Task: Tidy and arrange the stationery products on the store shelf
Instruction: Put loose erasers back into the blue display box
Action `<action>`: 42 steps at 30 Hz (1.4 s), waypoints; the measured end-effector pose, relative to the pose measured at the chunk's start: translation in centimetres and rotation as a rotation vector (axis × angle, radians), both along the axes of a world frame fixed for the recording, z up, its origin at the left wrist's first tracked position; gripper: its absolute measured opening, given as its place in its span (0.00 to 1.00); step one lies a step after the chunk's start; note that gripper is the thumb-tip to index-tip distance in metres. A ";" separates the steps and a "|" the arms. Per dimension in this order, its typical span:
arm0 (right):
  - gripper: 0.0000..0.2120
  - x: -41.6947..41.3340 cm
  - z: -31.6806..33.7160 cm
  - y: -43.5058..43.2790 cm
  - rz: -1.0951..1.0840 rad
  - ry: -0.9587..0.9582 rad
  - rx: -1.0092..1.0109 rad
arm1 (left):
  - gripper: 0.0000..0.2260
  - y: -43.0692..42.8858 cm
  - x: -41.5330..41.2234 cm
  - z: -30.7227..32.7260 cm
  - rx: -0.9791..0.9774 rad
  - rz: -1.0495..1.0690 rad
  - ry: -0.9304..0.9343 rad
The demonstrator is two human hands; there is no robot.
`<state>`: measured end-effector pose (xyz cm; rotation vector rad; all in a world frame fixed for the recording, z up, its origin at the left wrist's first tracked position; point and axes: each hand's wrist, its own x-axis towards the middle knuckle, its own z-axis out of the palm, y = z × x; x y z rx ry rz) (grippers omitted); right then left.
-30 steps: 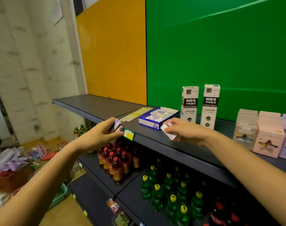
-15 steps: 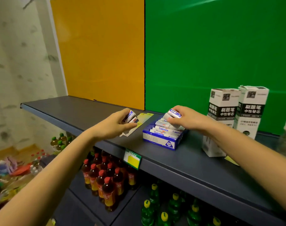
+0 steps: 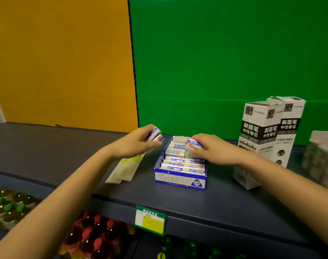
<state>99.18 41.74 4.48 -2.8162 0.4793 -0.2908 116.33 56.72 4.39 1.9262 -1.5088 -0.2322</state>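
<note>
A blue display box (image 3: 180, 179) marked 2B stands on the dark shelf (image 3: 206, 199), filled with rows of white erasers in blue-and-white sleeves. My right hand (image 3: 213, 150) rests over the box's far right corner, fingers closed on one eraser (image 3: 194, 143) that touches the packed rows. My left hand (image 3: 135, 143) hovers just left of the box, gripping two stacked erasers (image 3: 155, 135) above the shelf.
A flat yellow-and-white packet (image 3: 124, 168) lies left of the box. Two tall white refill boxes (image 3: 258, 139) stand to the right, with blurred packs (image 3: 320, 156) beyond. A green and yellow price tag (image 3: 151, 220) hangs on the shelf edge. Drink bottles (image 3: 96, 236) fill lower shelves.
The view has moved closer to the shelf. My right hand lowered its eraser onto the box's rows. My left hand carried its erasers right, nearer the box.
</note>
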 end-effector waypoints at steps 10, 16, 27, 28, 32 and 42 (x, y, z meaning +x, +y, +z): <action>0.16 0.7 -1.8 1.1 -0.147 0.048 -0.155 | 0.12 -2.9 2.6 -1.2 0.003 -0.225 0.031; 0.15 0.8 -1.7 2.1 -0.166 0.041 -0.236 | 0.13 -3.5 3.9 -1.8 -0.030 -0.276 0.069; 0.13 -0.4 -1.1 1.9 -0.198 -0.031 -0.162 | 0.11 -3.8 5.2 -3.1 -0.105 -0.290 0.112; 0.13 -0.3 -1.0 1.8 -0.197 -0.013 -0.157 | 0.11 -3.8 5.3 -3.1 -0.109 -0.289 0.105; 0.14 0.7 -0.8 2.2 -0.179 0.009 -0.142 | 0.11 -3.6 5.3 -3.1 -0.121 -0.287 0.100; 0.17 3.9 -1.5 3.0 -0.101 0.003 -0.179 | 0.13 -3.4 5.4 -3.6 -0.177 -0.196 0.116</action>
